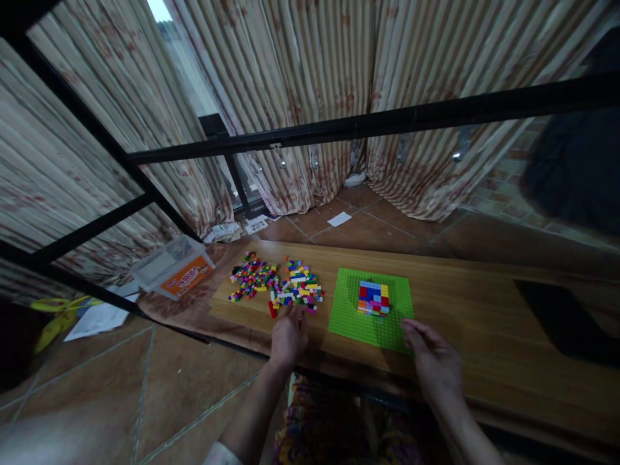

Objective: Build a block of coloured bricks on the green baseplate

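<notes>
My left hand (289, 334) is at the near edge of a heap of small toy building bricks (300, 284), its fingers bent and drawn together. What they hold, if anything, is hidden. A green studded baseplate (346, 316) lies flat on the wooden board, right of the heap. On the baseplate stands a blocky build of multicoloured bricks (373, 297), with blue, red, yellow and white pieces on top. Over the baseplate's right edge, my right hand (436, 358) has its thumb and fingertips pinched together; anything between them is too small to make out.
A second heap of mixed bricks (254, 276) lies farther left on the wooden board (465, 310). Beyond the board's left end is a clear plastic box (172, 265) with an orange label. A dark flat panel (566, 320) is at the right. Black metal rails (339, 129) cross beyond the board.
</notes>
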Available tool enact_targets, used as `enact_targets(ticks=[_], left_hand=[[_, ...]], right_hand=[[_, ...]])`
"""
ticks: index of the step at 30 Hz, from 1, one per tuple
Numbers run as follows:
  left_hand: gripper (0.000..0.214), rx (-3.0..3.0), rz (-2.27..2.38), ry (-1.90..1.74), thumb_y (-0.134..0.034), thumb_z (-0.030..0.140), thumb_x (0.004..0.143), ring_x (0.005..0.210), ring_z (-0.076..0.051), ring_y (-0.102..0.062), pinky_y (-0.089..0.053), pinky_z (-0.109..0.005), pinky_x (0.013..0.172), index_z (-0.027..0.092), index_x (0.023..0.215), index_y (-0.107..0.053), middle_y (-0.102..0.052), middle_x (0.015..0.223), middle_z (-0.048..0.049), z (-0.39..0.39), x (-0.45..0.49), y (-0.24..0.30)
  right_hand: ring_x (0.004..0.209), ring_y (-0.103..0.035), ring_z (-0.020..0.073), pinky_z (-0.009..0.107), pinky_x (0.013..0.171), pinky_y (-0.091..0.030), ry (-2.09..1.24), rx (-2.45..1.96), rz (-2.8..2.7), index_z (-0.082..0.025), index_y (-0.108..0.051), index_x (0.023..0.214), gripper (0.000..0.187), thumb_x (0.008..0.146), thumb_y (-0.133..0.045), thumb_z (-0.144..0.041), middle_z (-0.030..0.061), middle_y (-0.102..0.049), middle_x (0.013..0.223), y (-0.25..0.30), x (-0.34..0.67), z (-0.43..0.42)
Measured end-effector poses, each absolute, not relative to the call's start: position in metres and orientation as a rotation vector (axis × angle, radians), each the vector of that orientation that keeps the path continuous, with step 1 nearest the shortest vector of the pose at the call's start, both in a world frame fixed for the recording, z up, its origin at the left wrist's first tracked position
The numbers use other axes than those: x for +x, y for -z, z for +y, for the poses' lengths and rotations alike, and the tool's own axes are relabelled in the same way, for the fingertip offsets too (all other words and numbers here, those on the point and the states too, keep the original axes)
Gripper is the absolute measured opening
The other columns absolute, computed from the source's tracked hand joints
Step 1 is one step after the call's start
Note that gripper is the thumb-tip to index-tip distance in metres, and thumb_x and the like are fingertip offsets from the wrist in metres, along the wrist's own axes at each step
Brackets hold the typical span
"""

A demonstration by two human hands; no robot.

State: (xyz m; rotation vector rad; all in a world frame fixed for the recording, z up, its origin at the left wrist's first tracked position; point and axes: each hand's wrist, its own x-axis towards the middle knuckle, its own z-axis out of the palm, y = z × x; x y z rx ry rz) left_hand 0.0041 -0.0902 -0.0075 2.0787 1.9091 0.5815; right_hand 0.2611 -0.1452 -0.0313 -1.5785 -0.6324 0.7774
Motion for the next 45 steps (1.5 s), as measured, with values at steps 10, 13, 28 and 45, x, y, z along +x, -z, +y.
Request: enact_targets(ticks=[10, 13, 28, 45], left_hand=[[0.031, 2.24, 2.006, -0.243, -0.042, 0.018, 0.091, 0.091, -0.022, -0.064, -0.049, -0.03, 0.074, 0.018, 0.117, -0.059, -0.062, 0.11, -0.0125, -0.073, 0.024, 0.012], [0.028, 2.291, 2.05, -0.15, -0.041, 0.02, 0.093, 0.091, -0.021, -0.064, -0.048, -0.029, 0.073, 0.019, 0.114, -0.059, -0.061, 0.112, -0.0111, -0.069, 0.023, 0.013], [0.033, 2.25, 2.247, 0.007, -0.032, 0.029, 0.097, 0.087, -0.022, -0.064, -0.048, -0.029, 0.066, 0.019, 0.113, -0.059, -0.063, 0.109, -0.0129, -0.077, 0.038, 0.01], [0.026, 2.012, 2.383, -0.44, -0.048, 0.019, 0.087, 0.094, -0.024, -0.064, -0.049, -0.03, 0.072, 0.013, 0.11, -0.059, -0.063, 0.106, -0.0148, -0.081, 0.062, 0.011]], right_hand=[[0.082, -0.068, 0.0235, 0.04, 0.081, -0.052, -0.782, -1.535, -0.699, -0.02, -0.074, 0.085, 0.034, 0.069, -0.069, -0.049, 0.0073, -0.075, 0.088, 0.04, 0.274, -0.165], [0.083, -0.068, 0.0238, 0.041, 0.084, -0.051, -0.799, -1.533, -0.663, -0.02, -0.073, 0.085, 0.034, 0.068, -0.07, -0.049, 0.0073, -0.075, 0.088, 0.042, 0.281, -0.169], [0.091, -0.068, 0.0284, 0.045, 0.089, -0.05, -0.906, -1.518, -0.697, -0.022, -0.074, 0.082, 0.035, 0.067, -0.068, -0.054, 0.0082, -0.076, 0.093, 0.041, 0.314, -0.202], [0.102, -0.066, 0.0315, 0.04, 0.092, -0.05, -1.004, -1.702, -0.862, -0.022, -0.075, 0.086, 0.048, 0.064, -0.064, -0.063, 0.008, -0.075, 0.098, 0.038, 0.353, -0.249]])
